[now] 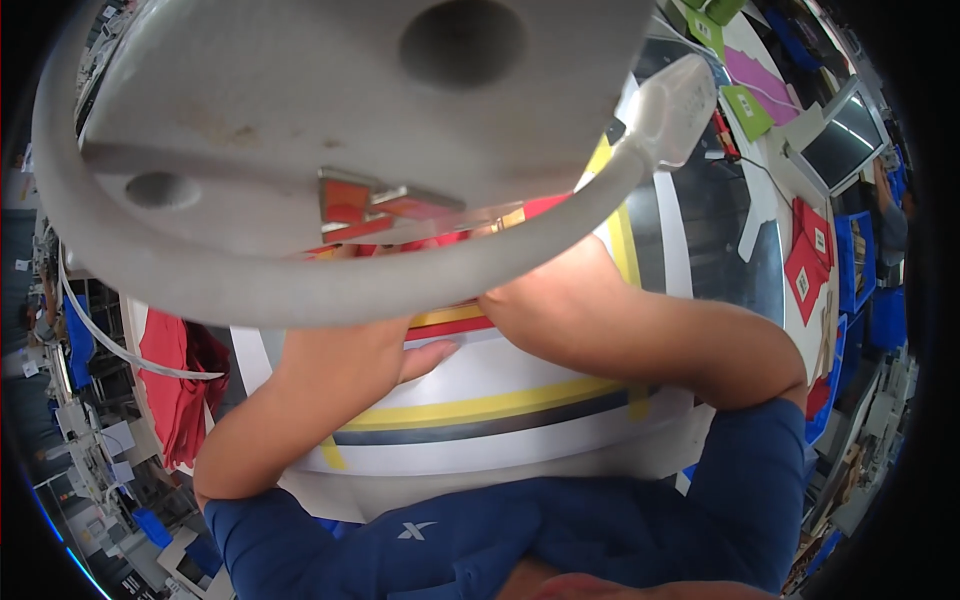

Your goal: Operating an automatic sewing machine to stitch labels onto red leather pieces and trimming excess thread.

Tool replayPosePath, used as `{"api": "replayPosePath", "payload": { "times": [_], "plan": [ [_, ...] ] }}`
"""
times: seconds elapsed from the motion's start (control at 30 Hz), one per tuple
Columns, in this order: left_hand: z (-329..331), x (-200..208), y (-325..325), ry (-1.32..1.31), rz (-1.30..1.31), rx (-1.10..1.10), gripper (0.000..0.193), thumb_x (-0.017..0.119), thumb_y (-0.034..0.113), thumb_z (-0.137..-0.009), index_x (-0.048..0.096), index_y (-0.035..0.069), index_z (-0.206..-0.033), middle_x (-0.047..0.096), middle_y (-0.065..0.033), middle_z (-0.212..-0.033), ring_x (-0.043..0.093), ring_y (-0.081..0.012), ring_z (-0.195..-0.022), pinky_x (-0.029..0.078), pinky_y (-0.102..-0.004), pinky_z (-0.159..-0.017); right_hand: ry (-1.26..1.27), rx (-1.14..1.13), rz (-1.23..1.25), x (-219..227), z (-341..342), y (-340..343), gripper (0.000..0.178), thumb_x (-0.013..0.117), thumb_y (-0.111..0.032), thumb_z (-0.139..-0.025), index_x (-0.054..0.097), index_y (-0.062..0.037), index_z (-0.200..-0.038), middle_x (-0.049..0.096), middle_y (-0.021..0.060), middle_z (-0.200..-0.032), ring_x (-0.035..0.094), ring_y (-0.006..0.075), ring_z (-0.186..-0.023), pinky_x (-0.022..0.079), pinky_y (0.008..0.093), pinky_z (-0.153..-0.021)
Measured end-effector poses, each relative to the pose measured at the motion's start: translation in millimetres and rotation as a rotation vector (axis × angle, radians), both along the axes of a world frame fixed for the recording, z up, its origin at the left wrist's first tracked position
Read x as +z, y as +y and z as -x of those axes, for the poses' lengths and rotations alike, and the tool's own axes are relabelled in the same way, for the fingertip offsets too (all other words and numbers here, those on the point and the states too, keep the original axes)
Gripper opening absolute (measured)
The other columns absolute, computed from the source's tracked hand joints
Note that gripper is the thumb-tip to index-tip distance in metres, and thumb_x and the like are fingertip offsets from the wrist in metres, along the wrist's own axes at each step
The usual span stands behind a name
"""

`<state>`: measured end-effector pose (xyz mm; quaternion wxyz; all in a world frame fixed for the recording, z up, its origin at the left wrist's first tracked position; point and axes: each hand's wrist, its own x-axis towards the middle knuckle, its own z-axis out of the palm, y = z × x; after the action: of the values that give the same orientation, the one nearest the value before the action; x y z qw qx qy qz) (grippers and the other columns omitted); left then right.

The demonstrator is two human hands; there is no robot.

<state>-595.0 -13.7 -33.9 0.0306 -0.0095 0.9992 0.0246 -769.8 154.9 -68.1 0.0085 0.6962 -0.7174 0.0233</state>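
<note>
My left hand [352, 352] lies at the near side of a flat red and yellow-orange piece [452, 322], its thumb stretched out along the white surface. The other left fingers are hidden behind a large pale grey machine part [340, 285] with a thick tubular rim. On the opposite side, my right hand [545, 300] rests at the right end of the same piece, its wrist bent inward. That rim covers its fingers. Above the rim, small red patches with metallic edges [345, 203] show at the machine; whether they are reflections I cannot tell.
White work surface [470, 365] carries yellow tape strips [480, 405]. Red cloth pieces [175, 390] lie at the left. To the right are red pieces with white labels [805, 270], green labelled pieces [745, 112], a screen [845, 135] and blue bins [855, 260]. A white cable [120, 350] hangs left.
</note>
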Motion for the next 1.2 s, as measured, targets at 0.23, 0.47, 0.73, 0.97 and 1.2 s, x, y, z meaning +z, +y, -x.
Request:
{"api": "replayPosePath", "payload": {
  "times": [0.23,0.47,0.73,0.97,1.2],
  "plan": [
    [15.8,-17.8,6.0,0.147,-0.222,0.014,0.083,0.092,0.043,-0.079,0.064,0.005,-0.147,0.058,-0.0215,-0.141,0.052,-0.0446,-0.135,0.04,-0.0579,-0.114,-0.094,-0.009,0.108,-11.6,-0.2,0.5,0.063,0.072,-0.018,-0.087,0.064,0.0151,-0.14,0.07,0.0055,-0.075,0.069,0.0165,-0.058,0.049,0.033,-0.049],
    [24.4,-25.7,11.1,0.158,-0.242,0.009,0.091,0.092,0.045,-0.078,0.061,0.006,-0.154,0.055,-0.0227,-0.143,0.049,-0.0466,-0.134,0.036,-0.059,-0.115,-0.164,0.024,0.106,-0.8,4.4,21.7,0.062,0.072,-0.018,-0.089,0.063,0.0156,-0.14,0.072,0.0095,-0.08,0.071,0.0192,-0.06,0.051,0.034,-0.051],
    [30.5,-17.6,12.1,0.054,-0.341,0.117,0.099,0.094,0.045,-0.075,0.056,0.008,-0.159,0.052,-0.0237,-0.152,0.046,-0.0467,-0.141,0.03,-0.06,-0.12,-0.24,0.035,0.182,-6.1,7.4,19.8,0.057,0.073,-0.018,-0.089,0.065,0.0147,-0.134,0.071,0.0097,-0.075,0.071,0.0224,-0.057,0.053,0.036,-0.051],
    [35.2,-19.1,-3.9,0.131,-0.379,0.029,0.079,0.092,0.04,-0.083,0.062,0.008,-0.148,0.069,-0.019,-0.129,0.068,-0.0397,-0.116,0.054,-0.0492,-0.099,-0.261,0.002,0.123,-2.4,8.3,19.7,0.048,0.071,-0.016,-0.09,0.067,0.0125,-0.129,0.073,0.0112,-0.076,0.073,0.0244,-0.059,0.055,0.0376,-0.052],
    [30.9,-33.3,-15.7,0.245,-0.299,-0.002,0.044,0.077,0.03,-0.1,0.07,0.01,-0.138,0.071,-0.0172,-0.124,0.069,-0.0383,-0.11,0.055,-0.0494,-0.094,-0.361,-0.062,0.007,13.7,34.3,14.5,0.022,0.07,-0.011,-0.092,0.067,0.002,-0.11,0.074,0.0154,-0.083,0.076,0.0337,-0.074,0.061,0.0441,-0.066]
  ]
}}
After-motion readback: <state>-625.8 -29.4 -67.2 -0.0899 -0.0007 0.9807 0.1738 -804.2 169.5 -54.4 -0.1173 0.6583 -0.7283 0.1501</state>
